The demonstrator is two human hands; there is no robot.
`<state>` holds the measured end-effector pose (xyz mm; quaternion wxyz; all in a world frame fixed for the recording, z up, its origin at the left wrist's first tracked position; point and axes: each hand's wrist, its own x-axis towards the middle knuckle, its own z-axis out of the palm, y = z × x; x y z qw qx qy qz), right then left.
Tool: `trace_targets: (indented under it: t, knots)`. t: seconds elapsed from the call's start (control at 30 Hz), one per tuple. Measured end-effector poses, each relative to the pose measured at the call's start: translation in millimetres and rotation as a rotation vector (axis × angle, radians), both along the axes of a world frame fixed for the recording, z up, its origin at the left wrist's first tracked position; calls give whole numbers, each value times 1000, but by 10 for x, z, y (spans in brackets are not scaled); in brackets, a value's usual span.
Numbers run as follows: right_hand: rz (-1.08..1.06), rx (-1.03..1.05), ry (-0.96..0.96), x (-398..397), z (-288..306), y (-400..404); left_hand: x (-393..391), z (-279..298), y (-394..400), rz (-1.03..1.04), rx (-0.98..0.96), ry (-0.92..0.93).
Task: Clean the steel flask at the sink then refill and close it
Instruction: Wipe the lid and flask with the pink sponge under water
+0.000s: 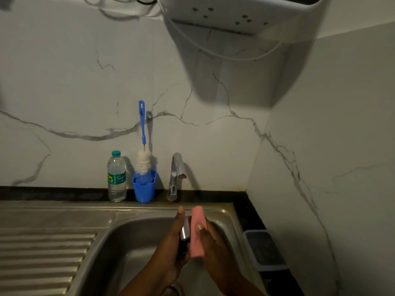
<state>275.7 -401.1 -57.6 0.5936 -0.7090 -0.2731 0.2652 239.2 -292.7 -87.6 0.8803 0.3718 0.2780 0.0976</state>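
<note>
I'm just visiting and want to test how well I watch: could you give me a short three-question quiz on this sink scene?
1. True or false: the bottle brush stands in the blue cup.
2. Which hand holds the pink sponge? A) left B) right
3. What stands to the left of the blue cup on the counter?

Key:
1. True.
2. B: the right hand pinches the sponge, while the left hand grips the steel flask over the sink.
3. A plastic water bottle with a teal cap.
</note>
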Motion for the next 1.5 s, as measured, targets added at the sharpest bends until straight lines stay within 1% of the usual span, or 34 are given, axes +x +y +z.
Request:
trace_targets:
  t: [0.03,0.1,0.13,0.17,0.2,0.3,0.37,0.43,0.47,0.5,0.53,0.6,0.67,0.7,0.73,0.77,0.8,0.83,0.97,1.0,1.03,1.17,1.2,1.27,1.33,1.37,1.43,1.5]
  knots:
    - [41,62,17,44,-30,-14,-3,-9,18,15,-12,17]
    - [79,49,89,137,-22,12,-6,-21,49,49,-44,24]
    - [62,-2,123,159,9,64,-2,1,57,61,-47,38]
    - [90,-30,151,172,-18,61,7,18,71,62,-17,47]
    - [89,-98,137,159,1,72,19,46,80,64,25,50]
    - [-69,-177,-299,140,-85,186,61,127,123,166,186,57]
    - [-41,-219,-566,198,-173,171,57,183,115,194,274,54]
    - [-9,-205,-688,258,-182,176,47,256,57,136,317,-5]
    - [-8,-174,-686,261,-130,193,49,293,29,135,324,-47]
    - [-11,-127,-656,240,-76,206,49,312,19,157,338,-88]
    - [-1,-77,-573,221,-49,217,45,329,18,192,357,-130]
    - [14,63,-325,170,1,213,21,361,31,251,362,-185]
    - [-12,121,-61,138,91,189,-10,385,18,213,332,-227]
    - [-20,135,19,136,141,170,-28,373,9,181,311,-244]
    - [-22,136,60,138,172,150,-46,372,-6,160,282,-256]
    - [-14,130,59,123,196,141,-62,372,-10,155,254,-263]
    - [-15,122,20,95,202,148,-72,373,-3,155,237,-274]
    - [-24,100,-85,49,201,152,-88,397,2,159,237,-284]
    - [-21,-90,-704,-1,166,154,-124,591,-14,266,296,-254]
    - [-27,-114,-800,7,198,144,-125,629,-31,292,299,-249]
    - [-37,-109,-842,18,235,133,-133,663,-55,293,303,-265]
    - [-32,17,-795,-39,353,131,-191,740,-124,260,314,-376]
    - [-22,64,-723,-74,365,131,-202,743,-109,262,330,-396]
    - [-3,164,-465,-148,475,81,-226,752,-74,258,366,-405]
    - [14,220,-225,-135,583,37,-234,812,-72,235,407,-383]
    - [16,226,-178,-122,627,19,-230,849,-79,212,423,-372]
    - [-1,253,-155,-87,690,6,-211,942,-85,190,463,-335]
    - [-12,243,-189,-78,786,23,-179,1060,-76,196,527,-283]
